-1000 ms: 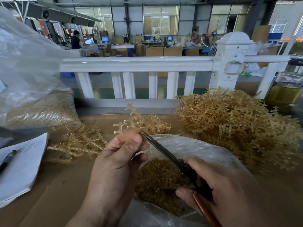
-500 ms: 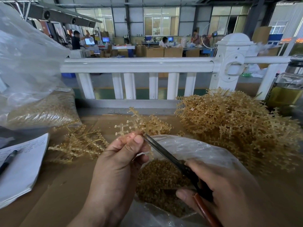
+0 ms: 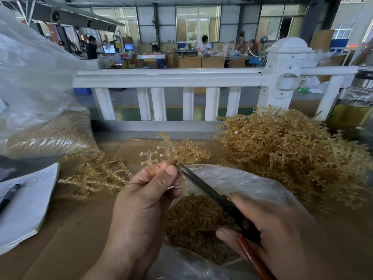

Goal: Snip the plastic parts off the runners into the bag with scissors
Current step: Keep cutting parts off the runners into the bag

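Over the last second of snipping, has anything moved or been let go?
Nothing clearly moved at the bench. The left hand still pinches the runner over the bag; the right hand still holds the scissors, tips at the runner beside the thumb. The runner pile is unchanged. Behind the railing, a worker in white has come into view.

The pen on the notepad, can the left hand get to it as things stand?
Probably yes. The pen lies uncovered on the notepad, on the same side as the left hand, with only bare cardboard between. But that hand pinches a runner, so it would have to drop it first.
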